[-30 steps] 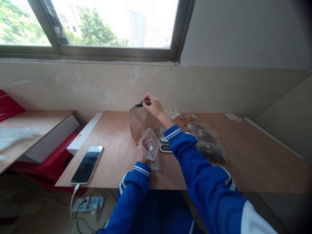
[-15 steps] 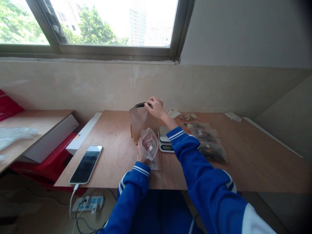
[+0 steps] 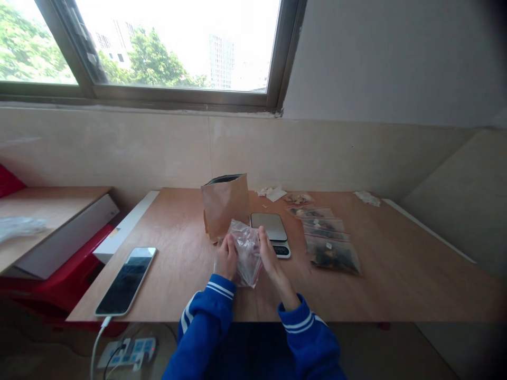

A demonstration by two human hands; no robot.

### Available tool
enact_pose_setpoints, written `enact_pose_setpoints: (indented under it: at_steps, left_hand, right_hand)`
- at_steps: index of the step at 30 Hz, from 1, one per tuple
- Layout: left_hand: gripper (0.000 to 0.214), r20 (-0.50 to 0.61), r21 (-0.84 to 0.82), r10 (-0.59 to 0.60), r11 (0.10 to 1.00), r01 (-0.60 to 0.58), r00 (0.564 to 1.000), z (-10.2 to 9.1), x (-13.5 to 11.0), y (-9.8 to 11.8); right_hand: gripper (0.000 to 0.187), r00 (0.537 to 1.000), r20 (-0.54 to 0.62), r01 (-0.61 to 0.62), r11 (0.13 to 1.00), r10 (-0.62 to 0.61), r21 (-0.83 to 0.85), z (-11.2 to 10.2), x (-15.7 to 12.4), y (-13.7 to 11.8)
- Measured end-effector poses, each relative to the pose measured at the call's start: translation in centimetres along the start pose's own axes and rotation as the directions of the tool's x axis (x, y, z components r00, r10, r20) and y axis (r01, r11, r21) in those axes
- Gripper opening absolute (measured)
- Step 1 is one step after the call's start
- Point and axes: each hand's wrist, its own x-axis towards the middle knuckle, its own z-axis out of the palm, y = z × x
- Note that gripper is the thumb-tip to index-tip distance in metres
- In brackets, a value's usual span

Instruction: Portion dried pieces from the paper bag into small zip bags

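Note:
Both my hands are low at the middle of the wooden table (image 3: 380, 290). My left hand (image 3: 226, 257) grips the left side of a crumpled clear plastic bag (image 3: 247, 254), and my right hand (image 3: 270, 252) holds its right side. Small pale bits show faintly inside the bag. Just behind them stands a brown kraft paper pouch (image 3: 224, 207) with a dark inner lining at its mouth. A digital kitchen scale (image 3: 269, 232) sits close to my right hand, its platform bare.
Several small clear bags of dried pieces (image 3: 331, 253) lie in a column right of the scale. A smartphone (image 3: 125, 281) lies near the front left edge, its cable running down to a power strip (image 3: 127, 352) on the floor. Another table stands at far left.
My right hand has left the top of the kraft pouch and come down to the plastic bag. The pouch now stands on its own, and the bag sits lower and looks more crumpled.

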Motion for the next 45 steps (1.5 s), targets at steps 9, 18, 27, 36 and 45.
enact_pose_setpoints:
  at_steps: [9,18,27,36,45]
  left_hand:
    - [0.015,0.096,0.298,0.151,0.939,-0.174,0.984,0.8,-1.2,3.8]
    - [0.023,0.077,0.55,0.229,0.802,-0.233,0.97,-0.6,-3.4,6.5]
    - [0.029,-0.11,0.593,0.158,0.803,-0.063,0.981,-1.6,-3.9,6.2]
    - [0.039,-0.088,0.855,0.169,0.518,-0.013,0.982,-1.7,-3.0,3.6]
    - [0.044,0.293,0.945,0.268,0.061,-0.32,0.918,0.0,-5.0,2.0]
  right_hand:
    - [0.053,0.954,-0.279,0.13,0.99,-0.109,0.058,-4.2,-1.2,-1.5]
    - [0.049,0.975,-0.206,0.112,0.988,-0.087,0.111,-3.4,-2.6,-0.7]
    - [0.05,1.0,-0.007,-0.009,0.975,0.01,0.222,-2.8,-3.3,1.8]
    - [0.043,0.902,-0.398,0.07,0.967,-0.167,-0.246,-9.0,-6.1,7.9]
    - [0.04,0.657,-0.593,-0.25,0.609,-0.465,-0.753,-12.2,-4.5,10.3]
